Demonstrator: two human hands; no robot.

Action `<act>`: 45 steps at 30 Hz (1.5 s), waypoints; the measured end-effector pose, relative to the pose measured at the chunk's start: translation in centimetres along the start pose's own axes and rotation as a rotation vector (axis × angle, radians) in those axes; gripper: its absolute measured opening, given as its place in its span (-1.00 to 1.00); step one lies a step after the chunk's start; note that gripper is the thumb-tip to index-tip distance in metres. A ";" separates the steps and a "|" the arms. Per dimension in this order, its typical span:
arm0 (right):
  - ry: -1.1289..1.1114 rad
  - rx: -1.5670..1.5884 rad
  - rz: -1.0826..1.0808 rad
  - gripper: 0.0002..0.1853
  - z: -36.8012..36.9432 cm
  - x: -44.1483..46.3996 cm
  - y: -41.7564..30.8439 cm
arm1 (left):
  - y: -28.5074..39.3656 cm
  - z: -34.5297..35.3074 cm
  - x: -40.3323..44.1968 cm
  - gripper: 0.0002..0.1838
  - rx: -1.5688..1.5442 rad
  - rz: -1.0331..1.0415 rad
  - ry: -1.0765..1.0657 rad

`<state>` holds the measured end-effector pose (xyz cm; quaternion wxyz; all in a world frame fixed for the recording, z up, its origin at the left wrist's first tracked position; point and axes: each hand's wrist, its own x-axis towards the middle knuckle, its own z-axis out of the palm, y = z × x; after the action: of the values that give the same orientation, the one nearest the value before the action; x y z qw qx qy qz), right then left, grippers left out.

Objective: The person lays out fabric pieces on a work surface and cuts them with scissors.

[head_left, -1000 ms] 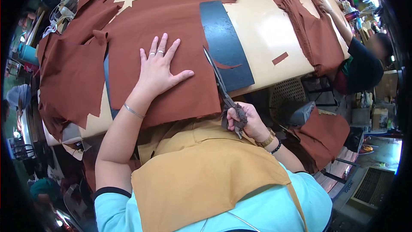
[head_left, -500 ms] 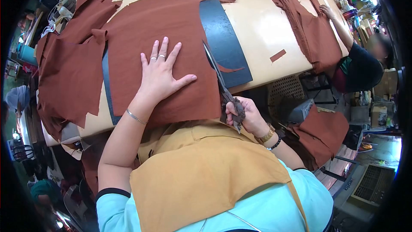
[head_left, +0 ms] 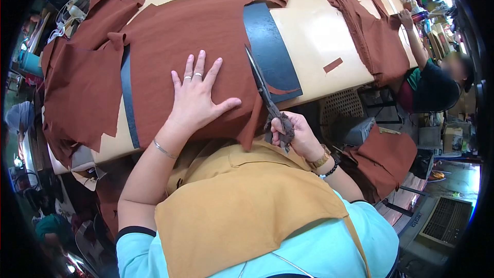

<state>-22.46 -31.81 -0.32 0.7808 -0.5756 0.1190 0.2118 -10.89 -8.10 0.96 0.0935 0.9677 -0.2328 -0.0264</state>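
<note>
A large piece of rust-brown fabric is spread over the table in front of me, partly covering a dark blue board. My left hand lies flat on this fabric with fingers spread. My right hand grips a pair of long scissors, its handles wrapped in dark cloth. The blades point away from me along the fabric's right edge, above the board. A narrow flap of fabric hangs at the near right corner, beside the blades. A thin offcut rests on the board.
More brown fabric lies at the left, and a folded stack at the right of the table. A small scrap sits on the tabletop. Another person reaches over the far right edge. Brown cloth is piled below.
The fabric's near right corner has folded into a hanging flap. My left hand has shifted slightly right and nearer with the fabric. The other person's hand has moved.
</note>
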 end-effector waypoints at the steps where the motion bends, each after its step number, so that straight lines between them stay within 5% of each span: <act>1: 0.004 -0.009 -0.002 -0.74 0.0 -0.2 -0.1 | -0.2 0.0 0.3 0.03 -0.012 -0.006 0.027; 45: -0.007 0.037 -0.015 -0.63 -0.8 1.2 -1.0 | -3.0 -1.1 -0.2 0.07 0.083 0.034 -0.021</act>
<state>-20.94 -32.56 -0.23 0.7934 -0.5611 0.1157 0.2057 -9.59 -5.18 1.44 0.0514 0.9663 -0.2509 -0.0255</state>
